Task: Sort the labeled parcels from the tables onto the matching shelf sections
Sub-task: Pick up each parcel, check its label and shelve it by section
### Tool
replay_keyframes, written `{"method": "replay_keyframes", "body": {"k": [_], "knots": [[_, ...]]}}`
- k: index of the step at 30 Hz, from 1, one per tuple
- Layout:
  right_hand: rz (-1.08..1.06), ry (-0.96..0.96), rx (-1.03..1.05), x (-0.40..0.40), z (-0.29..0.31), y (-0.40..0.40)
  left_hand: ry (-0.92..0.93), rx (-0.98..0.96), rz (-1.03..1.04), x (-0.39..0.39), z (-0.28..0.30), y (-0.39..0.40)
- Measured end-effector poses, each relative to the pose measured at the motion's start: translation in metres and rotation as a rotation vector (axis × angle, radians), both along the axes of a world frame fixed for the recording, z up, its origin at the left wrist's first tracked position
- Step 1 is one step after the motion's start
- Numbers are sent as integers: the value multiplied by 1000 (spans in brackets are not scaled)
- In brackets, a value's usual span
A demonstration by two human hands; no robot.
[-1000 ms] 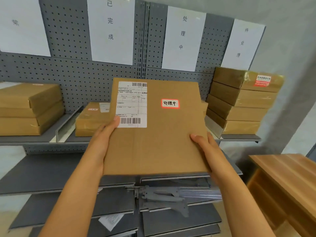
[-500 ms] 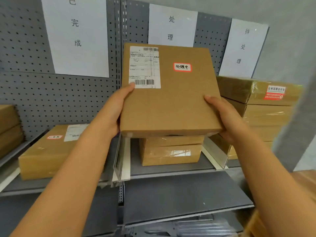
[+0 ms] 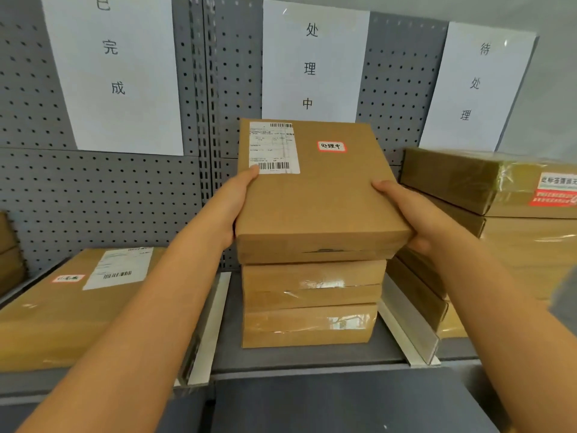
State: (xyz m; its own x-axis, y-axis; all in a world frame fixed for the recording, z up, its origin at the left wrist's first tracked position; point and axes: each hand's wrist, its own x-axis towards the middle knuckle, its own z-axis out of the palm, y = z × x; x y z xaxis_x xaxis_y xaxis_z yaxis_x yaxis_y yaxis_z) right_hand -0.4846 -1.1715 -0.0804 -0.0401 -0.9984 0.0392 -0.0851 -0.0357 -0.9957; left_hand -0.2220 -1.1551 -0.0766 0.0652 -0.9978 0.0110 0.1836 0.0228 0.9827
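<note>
Left hand [image 3: 229, 210] at 9 o'clock and right hand [image 3: 412, 217] at 3 o'clock are gripping flat brown cardboard parcel [image 3: 315, 195], which is sitting atop two stacked taped cardboard boxes [image 3: 310, 304] under the white paper sign [image 3: 313, 62] at 12 o'clock.

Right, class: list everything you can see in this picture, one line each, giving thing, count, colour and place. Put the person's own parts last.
held parcel: 1, brown, red-edged 处理中 sticker, on or just above the middle stack
middle stack: 2 brown taped parcels, middle section
left parcel: 1, brown, section under 已完成
right stack: at least 3 brown wrapped parcels, under 待处理
far-left parcels: brown, cut off, count unclear
wall signs: 3, white, on grey pegboard
dividers: 2, white, between sections
shelf: grey
left hand: grips the held parcel's left edge
right hand: grips its right edge
</note>
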Motion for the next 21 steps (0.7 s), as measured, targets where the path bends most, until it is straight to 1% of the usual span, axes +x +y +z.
{"method": "replay_keyframes", "body": {"k": [7, 11, 16, 21], "knots": [[29, 85, 130, -12, -11, -34, -55, 101, 77, -11, -9, -22], [47, 173, 188, -13, -10, -47, -89, 170, 115, -9, -11, -38], [38, 278, 210, -11, -7, -57, -66, 288, 96, -4, -15, -57], [41, 364, 238, -11, -5, -64, -166, 327, 94, 0, -15, -65]]}}
